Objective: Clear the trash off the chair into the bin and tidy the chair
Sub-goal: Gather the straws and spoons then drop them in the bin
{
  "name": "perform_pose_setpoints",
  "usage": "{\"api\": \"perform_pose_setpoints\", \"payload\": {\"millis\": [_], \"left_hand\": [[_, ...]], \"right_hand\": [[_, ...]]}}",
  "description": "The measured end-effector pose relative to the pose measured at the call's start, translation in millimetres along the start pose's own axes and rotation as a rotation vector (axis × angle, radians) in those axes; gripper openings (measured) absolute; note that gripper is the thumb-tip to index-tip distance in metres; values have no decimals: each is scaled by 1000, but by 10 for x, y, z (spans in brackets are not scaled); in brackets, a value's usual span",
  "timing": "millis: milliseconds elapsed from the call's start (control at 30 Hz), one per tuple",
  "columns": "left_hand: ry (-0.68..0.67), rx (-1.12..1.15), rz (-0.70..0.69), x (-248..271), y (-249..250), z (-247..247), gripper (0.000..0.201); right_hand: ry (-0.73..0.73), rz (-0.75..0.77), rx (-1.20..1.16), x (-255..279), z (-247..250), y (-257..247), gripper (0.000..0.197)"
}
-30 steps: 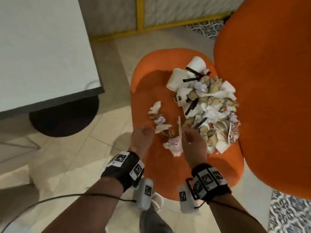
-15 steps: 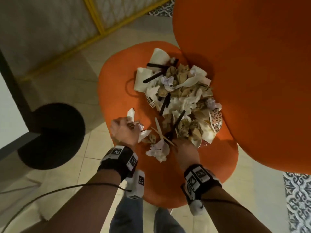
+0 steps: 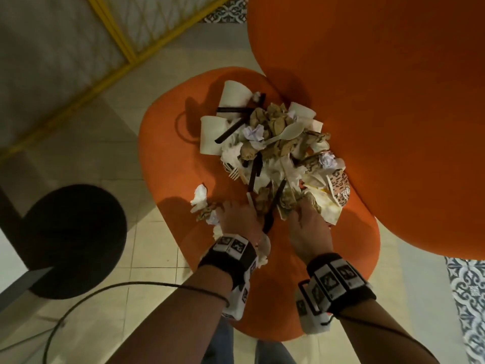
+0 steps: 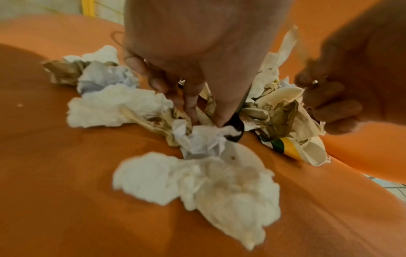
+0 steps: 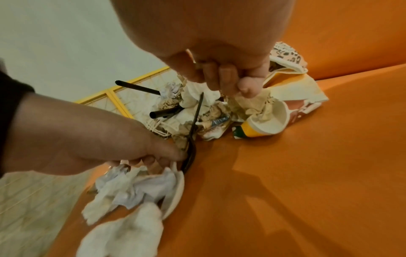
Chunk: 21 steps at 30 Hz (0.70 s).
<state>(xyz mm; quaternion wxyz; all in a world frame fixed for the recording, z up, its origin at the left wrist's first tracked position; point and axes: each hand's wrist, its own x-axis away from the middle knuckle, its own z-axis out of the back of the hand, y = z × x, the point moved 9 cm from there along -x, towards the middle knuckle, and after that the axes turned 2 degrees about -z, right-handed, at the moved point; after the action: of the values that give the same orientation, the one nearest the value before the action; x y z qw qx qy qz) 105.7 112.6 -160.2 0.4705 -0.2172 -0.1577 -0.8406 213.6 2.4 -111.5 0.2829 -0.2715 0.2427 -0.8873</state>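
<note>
The orange chair (image 3: 168,143) fills the middle and the right of the head view; its seat and its back look smooth and softly padded. The trash pile (image 3: 275,151) lies on the seat against the back, in the centre of the frame. It holds white paper cups, crumpled brown paper, soft white tissues, black straws and a pale plastic spoon.

I judge that the gathering step is in hand: the loose pieces are collected at the near edge of the pile, and nothing is yet in a bin. No bin is clearly visible; the dark round shape at the left could be only a base of furniture.

The left hand (image 3: 237,216) curls its fingers around crumpled white paper (image 4: 202,139) beside a black piece. The right hand (image 3: 307,227) pinches tissue and a thin black stick (image 5: 196,111), so each grip is closed on trash.

The next move probably needs a firm, wide scoop, because the tissues are light and the cups can roll.
</note>
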Motion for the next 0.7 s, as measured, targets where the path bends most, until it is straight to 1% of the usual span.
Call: {"api": "perform_pose_setpoints", "payload": {"millis": [67,100,200,233,333,367,400,467,500,533,633,700], "left_hand": [[-33,48,11,-42,6,-14,42],[-33,114,21,-56,-1,1,42],[-24,419,-5,-40,10,73,41],[-26,508,-19,-21,18,102,43],[-84,731,-32,45,47,187,44],[-107,795,-37,65,60,224,46],[-127,851,-39,85,64,264,49],[-161,940,-18,142,32,352,50],[-171,963,-9,172,-6,390,48],[-179,975,-5,202,-51,435,45],[-223,1016,7,299,-219,579,28],[-207,1046,-18,326,-315,762,21]], "right_hand": [[26,4,4,-81,-3,-32,32],[50,16,9,-110,5,-44,34],[180,112,35,-136,75,-124,26],[204,124,47,-139,76,-138,27],[224,51,98,-176,42,-125,27],[225,18,137,-209,21,-112,27],[196,-31,196,-241,-6,-112,31],[72,-142,323,-327,-119,-71,47],[29,-170,349,-363,-152,-65,51],[14,-180,353,-391,-154,-83,50],[60,-155,298,-453,-92,-139,37],[78,-158,246,-447,-42,-157,36]]}}
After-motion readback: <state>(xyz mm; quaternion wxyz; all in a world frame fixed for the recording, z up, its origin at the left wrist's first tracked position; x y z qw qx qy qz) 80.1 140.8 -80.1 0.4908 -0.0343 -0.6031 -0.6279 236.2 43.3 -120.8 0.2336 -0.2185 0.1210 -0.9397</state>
